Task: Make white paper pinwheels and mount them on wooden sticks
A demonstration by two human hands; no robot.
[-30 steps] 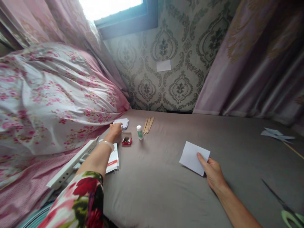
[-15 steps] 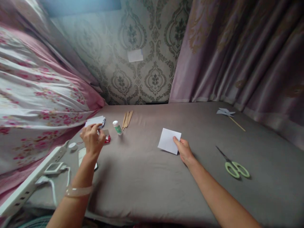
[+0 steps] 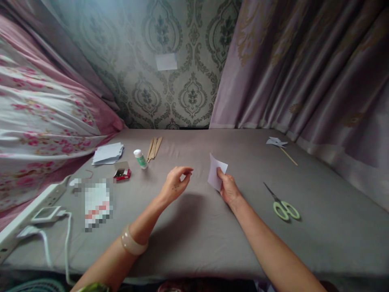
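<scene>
My right hand [image 3: 230, 188] grips a white square of paper [image 3: 215, 174] by its right side, thumb on the near face. The sheet is raised off the cloth, tilted and slightly bent. To its left, in the air over the cloth, is my left hand [image 3: 178, 183], its thumb and fingertips brought together in a pinch. Whatever may be between those fingertips is too small to make out. A gap separates the left fingertips from the paper.
Scissors with green handles [image 3: 282, 207] and a paper pinwheel on a stick [image 3: 276, 141] lie right. At left are a paper stack [image 3: 107, 153], an open red box [image 3: 122, 173], a glue bottle [image 3: 140, 159], wooden sticks [image 3: 154, 148] and a power strip [image 3: 33, 217].
My left hand has moved right, from near the paper stack and red box toward the paper. The right hand has turned the paper more edge-on. The view has shifted slightly.
</scene>
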